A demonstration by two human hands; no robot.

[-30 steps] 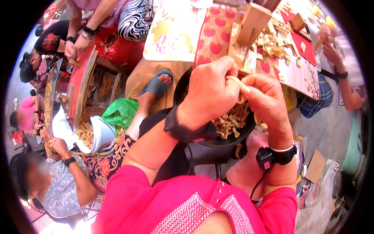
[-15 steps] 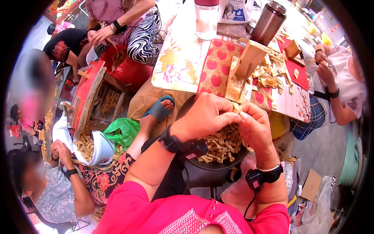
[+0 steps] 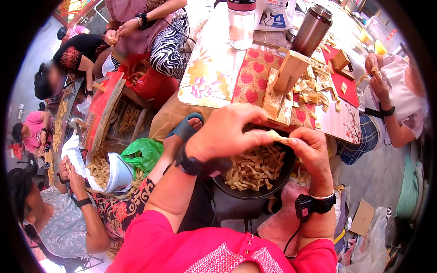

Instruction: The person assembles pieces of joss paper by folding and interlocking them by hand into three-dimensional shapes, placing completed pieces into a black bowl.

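Note:
Over a dark round pan (image 3: 291,168) filled with small pale tan twisted pieces (image 3: 252,168), my two hands meet. My right hand (image 3: 309,150) pinches one short tan knotted strip (image 3: 281,138) between thumb and fingers. At the strip's left end is my left hand (image 3: 232,132), its thumb stretched toward it and the index finger raised apart. Whether that thumb touches the strip, I cannot tell. Just beyond my hands, a wooden stand (image 3: 291,70) with an upright block sits at the table's near edge, loose tan strips (image 3: 318,86) beside it.
The patterned table (image 3: 205,86) holds a clear bottle (image 3: 241,27), a brown metal flask (image 3: 313,29) and a white jug (image 3: 273,16). At left are a white bucket (image 3: 120,170) of tan pieces and a green bag (image 3: 143,152). Co-workers sit left, far left and right (image 3: 398,86).
My left hand has lifted and drawn left, its thumb and index finger parting. My right hand has shifted slightly right, and more of the knotted strip shows between them.

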